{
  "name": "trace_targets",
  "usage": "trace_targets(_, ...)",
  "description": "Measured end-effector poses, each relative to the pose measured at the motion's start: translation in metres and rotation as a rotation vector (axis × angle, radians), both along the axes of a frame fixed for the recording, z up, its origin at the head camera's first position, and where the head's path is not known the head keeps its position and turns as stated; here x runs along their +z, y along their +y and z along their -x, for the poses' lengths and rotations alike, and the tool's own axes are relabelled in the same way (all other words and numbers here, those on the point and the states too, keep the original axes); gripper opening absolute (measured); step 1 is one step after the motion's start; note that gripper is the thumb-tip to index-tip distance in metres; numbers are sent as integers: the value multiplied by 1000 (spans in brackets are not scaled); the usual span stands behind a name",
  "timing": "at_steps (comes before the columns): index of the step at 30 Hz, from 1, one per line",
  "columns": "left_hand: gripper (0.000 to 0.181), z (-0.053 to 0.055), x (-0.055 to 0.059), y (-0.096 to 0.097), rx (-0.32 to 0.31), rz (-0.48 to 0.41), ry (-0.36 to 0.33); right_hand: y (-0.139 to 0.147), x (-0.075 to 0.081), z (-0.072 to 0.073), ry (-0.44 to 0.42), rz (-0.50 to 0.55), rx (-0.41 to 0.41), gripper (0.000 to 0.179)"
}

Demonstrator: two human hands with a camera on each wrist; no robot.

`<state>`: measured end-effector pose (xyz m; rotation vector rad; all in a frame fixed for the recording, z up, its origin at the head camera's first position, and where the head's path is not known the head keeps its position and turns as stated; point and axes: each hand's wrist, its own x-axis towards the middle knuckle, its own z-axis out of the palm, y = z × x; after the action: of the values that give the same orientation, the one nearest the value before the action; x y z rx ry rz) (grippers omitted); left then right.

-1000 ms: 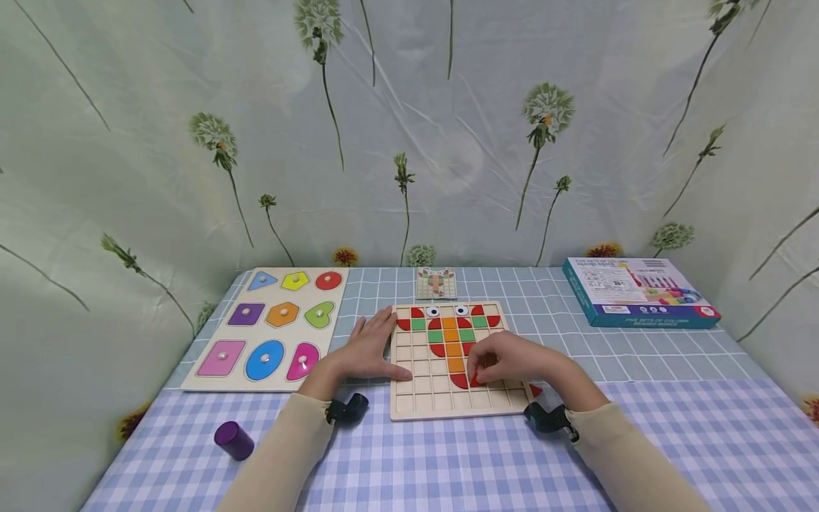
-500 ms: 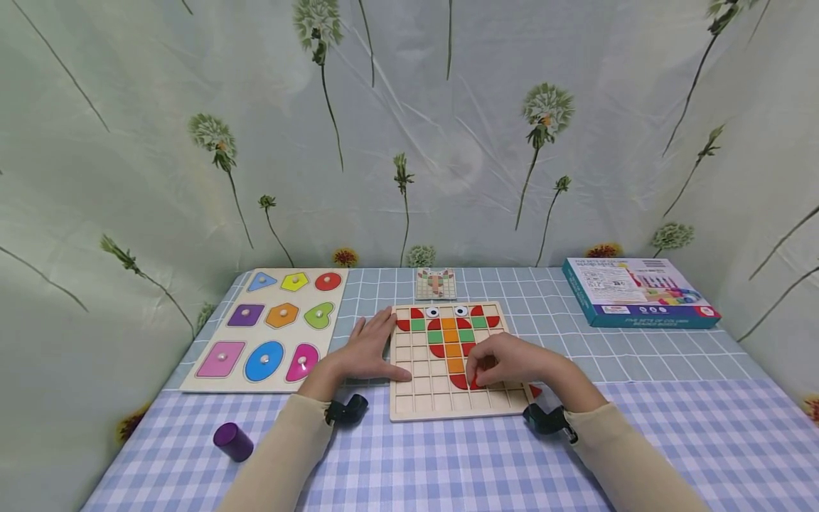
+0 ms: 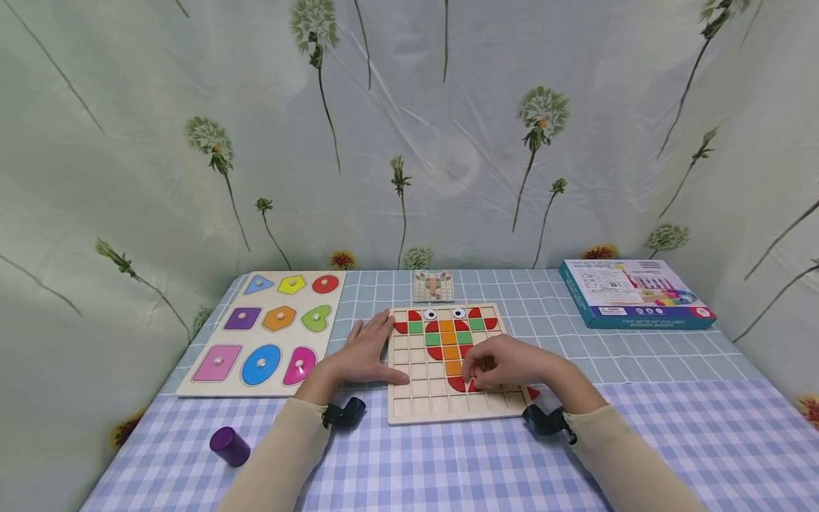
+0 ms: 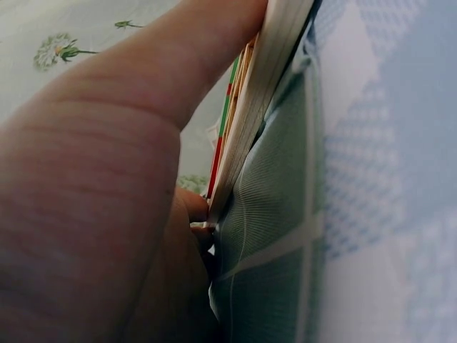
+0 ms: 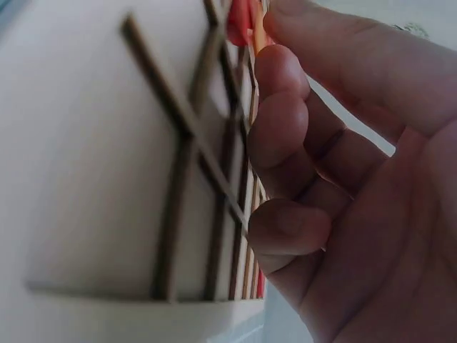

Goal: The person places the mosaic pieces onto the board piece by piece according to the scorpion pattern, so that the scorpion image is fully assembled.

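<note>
A square wooden grid board (image 3: pixel 422 405) holds red, green and orange tiles set in its cells, with two round eye tiles near its top. My left hand (image 3: pixel 366 359) rests at the board's left edge, fingers spread along the side and thumb lying over the rim. Over the lower middle of the grid, my right hand (image 3: pixel 505 363) has curled fingers, with thumb and index finger pinching a small red tile (image 5: pixel 260 32), mostly hidden by them. Beside that tile is a red quarter-circle tile (image 3: pixel 456 385), just below the orange column (image 3: pixel 451 352).
Left of the board lies a shape puzzle (image 3: pixel 256 387) with knobbed pieces. A pattern card (image 3: pixel 433 286) stands behind, and a boxed toy set (image 3: pixel 640 295) lies back right. A purple cylinder (image 3: pixel 230 446) is front left. Another red tile (image 3: pixel 533 392) shows by the right wrist.
The head view has shifted slightly. My right fingers have tipped the red tile a little at its cell, so a pale edge shows. My left hand stays in place on the board.
</note>
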<state>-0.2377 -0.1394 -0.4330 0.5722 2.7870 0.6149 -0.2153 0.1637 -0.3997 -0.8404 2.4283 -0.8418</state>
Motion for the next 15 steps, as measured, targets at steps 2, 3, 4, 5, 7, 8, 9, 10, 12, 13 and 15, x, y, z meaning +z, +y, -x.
trace_targets(2,119,0,-1,0,-2,-4,2,3,1,0,11,5,-18,9)
trace_targets(3,119,0,-1,0,-3,-7,2,4,2,0,18,8,-28,9)
trace_targets(4,119,0,-1,0,-3,-9,2,6,2,1,26,8,-38,9)
trace_targets(5,120,0,-2,0,-2,-13,0,9,2,1,33,9,-48,9)
trace_targets(7,120,0,-2,0,1,-16,-2,15,2,1,43,10,-68,8)
trace_targets(8,120,0,-2,0,2,-16,-3,18,2,1,51,7,-79,8)
trace_targets(9,120,0,-3,-1,2,-15,-3,22,1,1,56,7,-89,8)
trace_targets(10,120,0,-3,-1,2,-14,-3,25,1,1,59,5,-102,9)
trace_targets(12,120,0,-3,-1,0,-16,-1,33,0,0,60,6,-121,11)
trace_targets(13,120,0,-3,-2,1,-14,-2,36,0,0,61,6,-127,12)
trace_targets(15,120,1,-3,-2,1,-13,-2,43,-1,0,52,7,-138,14)
